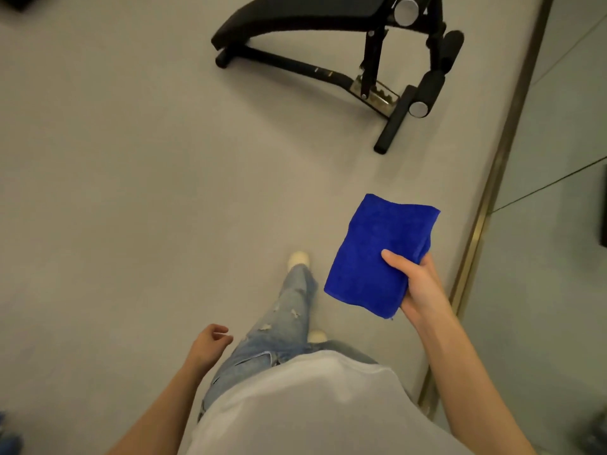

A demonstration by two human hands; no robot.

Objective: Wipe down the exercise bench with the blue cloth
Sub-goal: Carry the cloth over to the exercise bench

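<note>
Overhead, from a head-worn cam: a person stands on a pale grey floor [115, 175], w/ the right hand [414, 281] holding a folded blue cloth [377, 254] out in front at about waist level. Thumb lies across the cloth's top face near its right edge; the other fingers are tucked underneath, so the cloth is pinched flat between them, roughly rectangular, long side running away from the body. The cloth hangs in the air, touching nothing but that hand.

Left hand [210, 341] hangs low beside the left thigh, fingers loosely curled inward, holding nothing.

Exercise bench [312, 18], black padded top on a black tube frame, sits at the top of the shot, well apart from the cloth and both hands. Its pad is partly cut off by the upper edge. Foam leg rollers [432, 85] w/ shiny metal end caps stick out on the bench's right side; a black floor bar [392, 121] angles down toward the viewer.

Person wears a light grey T-shirt [312, 405], ripped light-wash jeans [279, 326] and pale shoes [299, 257], one foot fwd. Along the right runs a brass-coloured strip [486, 198] edging a mirror wall [558, 142].
</note>
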